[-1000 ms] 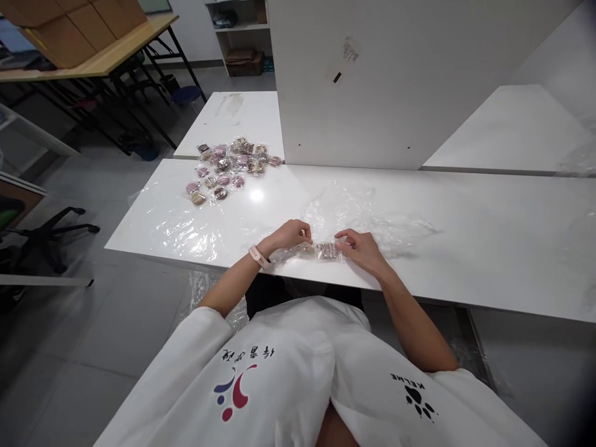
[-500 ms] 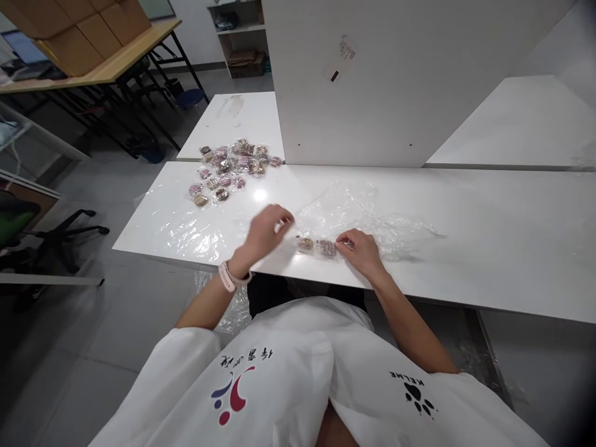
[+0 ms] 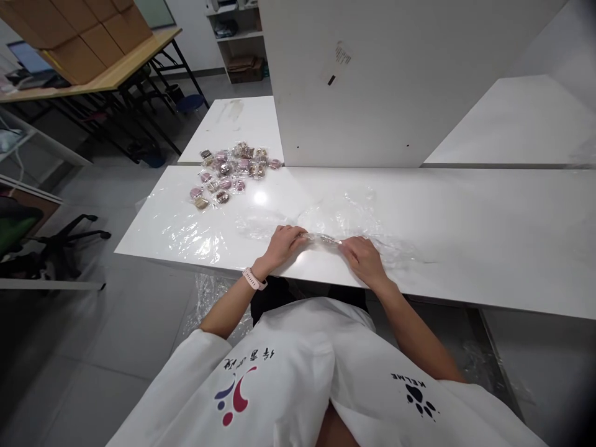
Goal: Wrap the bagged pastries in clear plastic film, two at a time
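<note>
My left hand [image 3: 285,243], with a pink band at the wrist, has its fingers closed on the left end of a bunched strip of clear plastic film [image 3: 325,238]. At the strip's right end my right hand [image 3: 364,257] pinches the film. The strip stretches between both hands just above the table's front edge. Whether the small wrapped sweets are inside it is hard to make out. Beyond the hands, more loose crinkled film [image 3: 342,211] lies flat on the white table [image 3: 465,236].
Several small wrapped sweets [image 3: 224,183], pinkish and brown, lie in a group at the back left. A tall white panel [image 3: 367,112] rises behind the table. Clear film [image 3: 209,298] hangs below the front edge. An office chair [image 3: 69,239] stands at the left.
My left hand has moved right and down onto the film. Two wrapped sweets that lay between the hands no longer show plainly; bunched film is there instead.
</note>
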`<action>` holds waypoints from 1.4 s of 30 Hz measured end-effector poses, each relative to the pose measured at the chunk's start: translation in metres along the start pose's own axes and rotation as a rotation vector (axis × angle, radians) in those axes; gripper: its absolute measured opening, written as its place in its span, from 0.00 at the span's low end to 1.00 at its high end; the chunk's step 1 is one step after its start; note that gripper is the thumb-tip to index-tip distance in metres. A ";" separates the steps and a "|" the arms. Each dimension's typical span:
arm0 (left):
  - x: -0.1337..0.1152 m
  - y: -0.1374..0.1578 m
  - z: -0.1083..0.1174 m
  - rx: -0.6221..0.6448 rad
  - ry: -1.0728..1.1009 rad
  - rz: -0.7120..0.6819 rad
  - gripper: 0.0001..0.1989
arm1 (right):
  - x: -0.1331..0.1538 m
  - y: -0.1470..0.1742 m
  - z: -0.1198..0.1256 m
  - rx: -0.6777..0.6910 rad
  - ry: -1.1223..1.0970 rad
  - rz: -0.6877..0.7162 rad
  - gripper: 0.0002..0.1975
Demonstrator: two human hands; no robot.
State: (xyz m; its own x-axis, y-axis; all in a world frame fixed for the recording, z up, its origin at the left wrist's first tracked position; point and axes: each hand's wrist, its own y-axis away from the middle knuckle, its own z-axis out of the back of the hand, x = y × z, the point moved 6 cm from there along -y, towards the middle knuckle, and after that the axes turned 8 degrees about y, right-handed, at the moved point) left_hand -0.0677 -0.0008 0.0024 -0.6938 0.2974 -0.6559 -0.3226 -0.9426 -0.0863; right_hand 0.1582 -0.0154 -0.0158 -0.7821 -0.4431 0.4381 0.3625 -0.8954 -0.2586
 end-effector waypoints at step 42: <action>0.007 -0.029 -0.029 -0.407 0.594 0.310 0.20 | -0.006 -0.029 -0.011 -0.057 -0.136 -0.022 0.20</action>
State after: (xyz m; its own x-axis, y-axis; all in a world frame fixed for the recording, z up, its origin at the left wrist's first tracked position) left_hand -0.0441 0.0238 -0.0214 -0.2163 -0.0110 -0.9763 0.1703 -0.9850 -0.0267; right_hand 0.1466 0.0140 -0.0206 -0.7125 -0.4284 0.5557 0.3131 -0.9028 -0.2947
